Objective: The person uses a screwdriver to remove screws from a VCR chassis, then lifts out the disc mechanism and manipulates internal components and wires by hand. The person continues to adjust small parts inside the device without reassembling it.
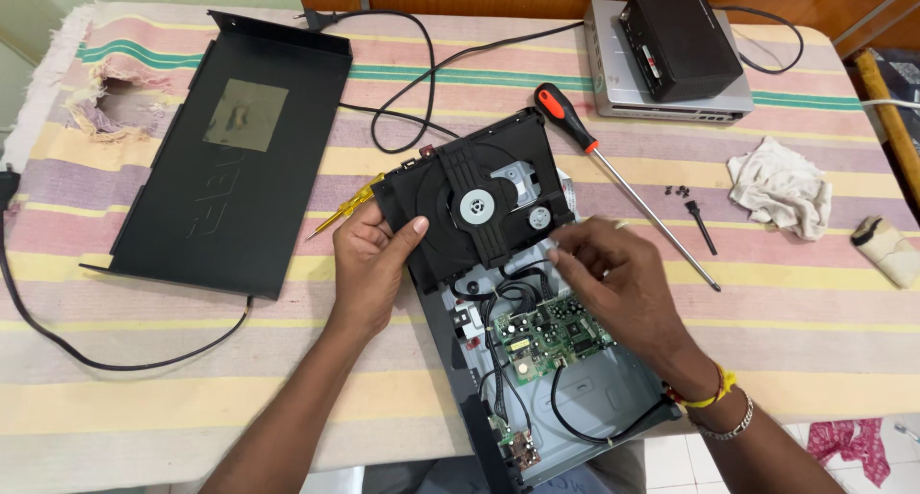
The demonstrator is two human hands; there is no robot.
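Note:
An opened disc player chassis [604, 398] lies on the striped cloth in front of me, with a green circuit board [551, 336] and black cables inside. My left hand [369, 264] grips the left edge of the black disc drive unit [479, 202], which is lifted and tilted at the chassis's far end. My right hand [613, 269] rests with pinched fingers at the drive's lower right corner, above the board; what the fingertips hold is hidden.
The black metal cover [230, 159] lies at the left. A red-handled screwdriver [613, 173], small screws [680, 191], a white rag [781, 183], a yellow tester screwdriver [350, 206], and two stacked boxes [671, 48] surround the player. A black power cord [422, 82] loops across the cloth.

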